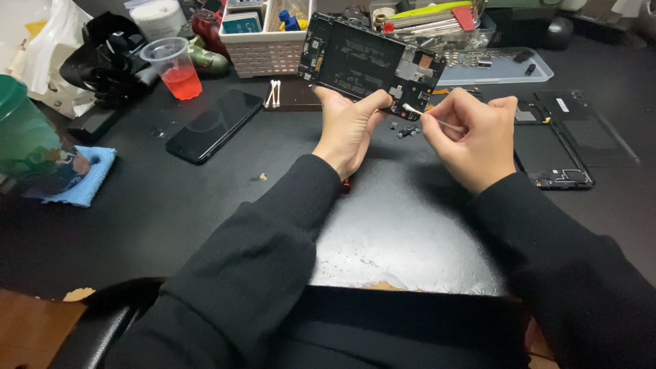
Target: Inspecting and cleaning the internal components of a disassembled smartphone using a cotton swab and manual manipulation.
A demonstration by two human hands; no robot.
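Observation:
My left hand (348, 126) grips the lower edge of an opened phone body (369, 61), held up and tilted with its black circuit side facing me. My right hand (471, 137) pinches a white cotton swab (427, 116) whose tip touches the phone's lower right corner. Several small dark parts (406, 130) lie on the black table (205, 198) just under the swab. Both arms wear black sleeves.
A black phone (215, 124) lies screen-up at left. Two cotton swabs (273, 93), a plastic cup of red drink (176, 67), a white basket (266, 48), a blue cloth (85, 178), a green cup (24, 130) and black phone covers (567, 137) surround the hands.

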